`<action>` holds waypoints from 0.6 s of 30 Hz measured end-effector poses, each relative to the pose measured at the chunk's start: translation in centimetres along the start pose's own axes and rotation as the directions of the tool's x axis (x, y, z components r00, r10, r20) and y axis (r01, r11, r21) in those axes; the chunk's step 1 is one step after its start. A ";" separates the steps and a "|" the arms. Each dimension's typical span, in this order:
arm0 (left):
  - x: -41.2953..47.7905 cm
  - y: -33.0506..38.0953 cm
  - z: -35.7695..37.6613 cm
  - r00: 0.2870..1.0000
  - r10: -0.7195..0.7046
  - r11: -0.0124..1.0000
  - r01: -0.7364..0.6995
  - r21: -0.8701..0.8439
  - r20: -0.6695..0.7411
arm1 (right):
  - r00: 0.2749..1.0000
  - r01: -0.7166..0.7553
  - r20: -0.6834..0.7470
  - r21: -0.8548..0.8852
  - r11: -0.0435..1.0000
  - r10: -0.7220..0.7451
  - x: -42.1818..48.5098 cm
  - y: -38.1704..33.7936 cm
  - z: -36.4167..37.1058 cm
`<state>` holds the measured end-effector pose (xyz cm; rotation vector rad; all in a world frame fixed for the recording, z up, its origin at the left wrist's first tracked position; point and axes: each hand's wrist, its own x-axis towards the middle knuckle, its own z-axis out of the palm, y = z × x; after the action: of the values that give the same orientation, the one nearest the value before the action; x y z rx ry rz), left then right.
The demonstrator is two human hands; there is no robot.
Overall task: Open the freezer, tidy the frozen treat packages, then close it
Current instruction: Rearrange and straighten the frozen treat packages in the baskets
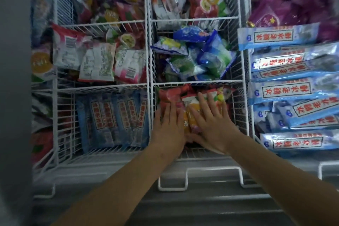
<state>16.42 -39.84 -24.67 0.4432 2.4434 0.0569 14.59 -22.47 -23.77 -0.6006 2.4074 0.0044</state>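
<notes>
The chest freezer stands open, filled with white wire baskets [149, 82] of frozen treat packages. Both my hands are in the near middle compartment. My left hand [169, 124] lies flat with straight fingers on red packages [168, 95]. Beside it, my right hand [211, 121] presses flat on orange and yellow fruit packages [192, 112]. The two thumbs meet near the compartment's front edge. Neither hand grips anything.
Blue ice-pop packs [113, 117] stand on edge in the near left compartment. Blue and green bags [201, 55] fill the middle compartment behind my hands. Long blue bars [286, 88] are stacked at right, purple bags [286, 2] behind them. The grey freezer rim [201, 203] runs along the front.
</notes>
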 end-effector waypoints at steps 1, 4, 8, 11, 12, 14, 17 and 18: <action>-0.1 -0.2 -0.9 0.999 0.039 0.998 -0.039 -0.045 -0.006 | 1.000 0.001 -0.008 0.032 0.999 -0.001 -0.6 0.0 -0.6; 0.1 -1.4 -4.6 0.974 0.143 0.975 -0.169 -0.146 -0.175 | 0.989 -0.007 -0.143 0.174 0.985 0.033 -1.8 0.4 -2.9; 2.4 -3.3 -10.4 0.869 0.123 0.939 -0.258 -0.227 -0.478 | 0.893 -0.092 -0.391 0.321 0.943 0.220 -0.4 2.4 -6.1; 6.2 -5.1 -13.3 0.834 0.066 0.952 -0.216 -0.215 -0.547 | 0.841 -0.142 -0.438 0.388 0.911 0.318 2.4 4.5 -7.7; 7.3 -5.7 -14.0 0.844 0.043 0.956 -0.191 -0.224 -0.534 | 0.836 -0.150 -0.431 0.418 0.896 0.341 3.5 5.2 -7.9; 8.8 -6.6 -14.5 0.856 0.006 0.961 -0.148 -0.235 -0.517 | 0.830 -0.152 -0.422 0.458 0.876 0.365 5.3 6.2 -7.9; 8.5 -6.1 -13.6 0.856 0.008 0.969 -0.134 -0.206 -0.518 | 0.830 -0.127 -0.426 0.483 0.867 0.359 6.4 6.6 -7.0; 7.7 -5.7 -13.1 0.857 0.008 0.970 -0.132 -0.204 -0.516 | 0.838 -0.116 -0.420 0.487 0.866 0.348 6.3 6.5 -6.7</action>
<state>1.04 -41.75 -19.73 0.4544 2.8918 0.5567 3.55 -20.34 -23.16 -0.0750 2.8268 -0.6578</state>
